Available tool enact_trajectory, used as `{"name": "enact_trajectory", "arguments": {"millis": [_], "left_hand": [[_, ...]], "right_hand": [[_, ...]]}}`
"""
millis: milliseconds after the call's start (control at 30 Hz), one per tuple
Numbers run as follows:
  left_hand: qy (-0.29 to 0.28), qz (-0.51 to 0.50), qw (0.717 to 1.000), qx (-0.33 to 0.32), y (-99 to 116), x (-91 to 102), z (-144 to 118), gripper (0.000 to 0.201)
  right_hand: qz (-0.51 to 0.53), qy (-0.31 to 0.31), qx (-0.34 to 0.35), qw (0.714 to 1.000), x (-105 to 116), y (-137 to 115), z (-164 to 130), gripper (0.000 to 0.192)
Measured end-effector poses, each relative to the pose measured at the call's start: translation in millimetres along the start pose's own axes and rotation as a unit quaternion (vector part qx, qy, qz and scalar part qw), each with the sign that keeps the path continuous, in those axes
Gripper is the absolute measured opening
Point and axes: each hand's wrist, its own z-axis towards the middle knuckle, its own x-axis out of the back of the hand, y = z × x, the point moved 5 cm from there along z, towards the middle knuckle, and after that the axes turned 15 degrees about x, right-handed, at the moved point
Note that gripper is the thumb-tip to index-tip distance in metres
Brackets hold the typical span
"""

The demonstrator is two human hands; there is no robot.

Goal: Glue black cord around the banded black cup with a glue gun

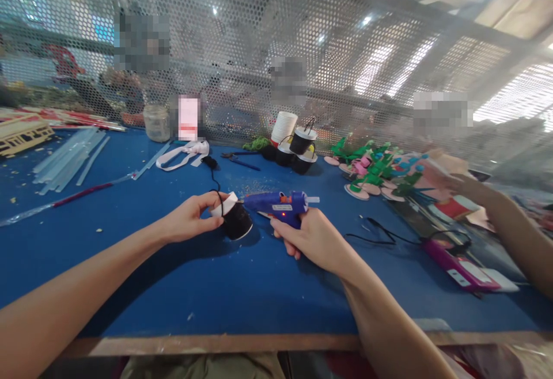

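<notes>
My left hand [190, 218] holds a small paper cup [233, 215], white on the bottom and wrapped in black, tilted on its side just above the blue table [173, 275]. A black cord runs up from the cup. My right hand [309, 235] grips a blue hot glue gun [280, 203], its nozzle pointing left and nearly touching the cup. A glue stick juts from the gun's back end.
Finished black-and-white cups [294, 146] stand at the back by the mesh screen. Clear glue sticks [71, 157] lie far left, a white ribbon [184, 154] behind. Green and pink craft pieces [375, 174] and a second, pink glue gun [458, 264] sit right, near another person's arm [514, 235].
</notes>
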Motion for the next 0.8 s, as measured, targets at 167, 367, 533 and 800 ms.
{"name": "enact_trajectory", "arguments": {"millis": [167,367,533,800], "left_hand": [[0.004,0.017,1.000,-0.002,0.8,-0.1,0.0,0.016],[0.006,0.051,0.999,0.002,-0.7,0.3,0.4,0.017],[0.005,0.047,0.999,0.001,-1.0,0.1,0.5,0.017],[-0.002,0.019,1.000,-0.011,1.5,-1.0,-0.4,0.016]], "right_hand": [[-0.014,-0.004,0.017,1.000,-2.9,-6.3,-3.9,0.029],[0.012,-0.012,0.023,1.000,-10.4,-8.9,-7.0,0.023],[0.013,-0.019,0.020,1.000,-11.0,-9.1,-7.3,0.022],[0.015,-0.015,0.001,1.000,0.0,-1.5,1.0,0.026]]}}
